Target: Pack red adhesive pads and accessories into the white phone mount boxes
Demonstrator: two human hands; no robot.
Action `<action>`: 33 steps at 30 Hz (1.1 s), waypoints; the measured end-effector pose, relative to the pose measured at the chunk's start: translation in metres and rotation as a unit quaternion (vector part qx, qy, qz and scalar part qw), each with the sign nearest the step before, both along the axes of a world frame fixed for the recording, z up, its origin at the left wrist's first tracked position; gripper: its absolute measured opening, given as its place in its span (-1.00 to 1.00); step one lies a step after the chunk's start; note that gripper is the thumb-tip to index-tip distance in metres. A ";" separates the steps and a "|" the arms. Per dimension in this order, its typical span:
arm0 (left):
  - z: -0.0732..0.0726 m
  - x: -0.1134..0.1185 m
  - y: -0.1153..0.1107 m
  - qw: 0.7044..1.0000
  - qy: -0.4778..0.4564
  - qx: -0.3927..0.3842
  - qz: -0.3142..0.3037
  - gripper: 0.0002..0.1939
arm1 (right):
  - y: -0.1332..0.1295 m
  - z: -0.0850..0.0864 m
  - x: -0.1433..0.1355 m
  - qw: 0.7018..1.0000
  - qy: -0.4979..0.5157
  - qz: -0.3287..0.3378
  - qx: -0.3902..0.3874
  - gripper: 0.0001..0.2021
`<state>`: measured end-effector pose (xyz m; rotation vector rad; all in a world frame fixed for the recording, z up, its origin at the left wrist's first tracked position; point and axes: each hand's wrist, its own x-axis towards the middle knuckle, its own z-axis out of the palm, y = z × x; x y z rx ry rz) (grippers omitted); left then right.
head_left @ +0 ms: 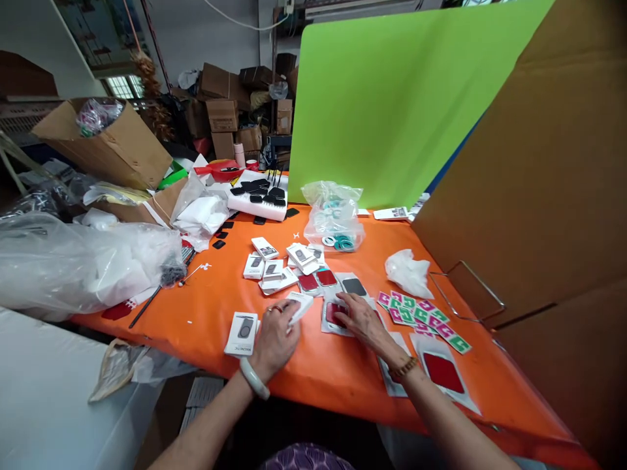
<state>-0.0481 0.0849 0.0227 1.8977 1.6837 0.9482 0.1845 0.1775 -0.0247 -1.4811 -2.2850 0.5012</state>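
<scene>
Several small white boxes [272, 271] sit heaped on the orange table [313, 382]; they may be finished, though whether they're filled I can't tell. A further box [300, 303] is held between thumb and fingers of the left hand [274, 336]. The right hand [361, 320] lies over a red-pad packet [332, 314], its grip unclear from here. Other packets [443, 372] lying flat around it look still to be dealt with.

A barred window [125, 86] glows bright left of a pale grey wall [220, 42]. Cardboard cartons [223, 115] are piled against it, beyond an orange-covered table [196, 316] with a lime-green panel [386, 98] standing upright.
</scene>
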 end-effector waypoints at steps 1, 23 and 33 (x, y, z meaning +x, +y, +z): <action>-0.006 0.010 -0.007 0.999 0.047 0.007 -0.018 -0.54 | -0.002 0.001 0.001 1.000 -0.029 0.007 -0.004 -0.62; 0.019 0.038 0.062 0.868 0.321 -0.274 -0.261 -0.36 | 0.036 0.022 -0.013 0.966 -0.187 0.097 -0.147 -0.38; 0.040 -0.021 -0.002 0.978 -0.106 -0.178 0.022 -0.76 | 0.006 0.029 0.003 0.985 0.047 0.087 -0.141 -0.73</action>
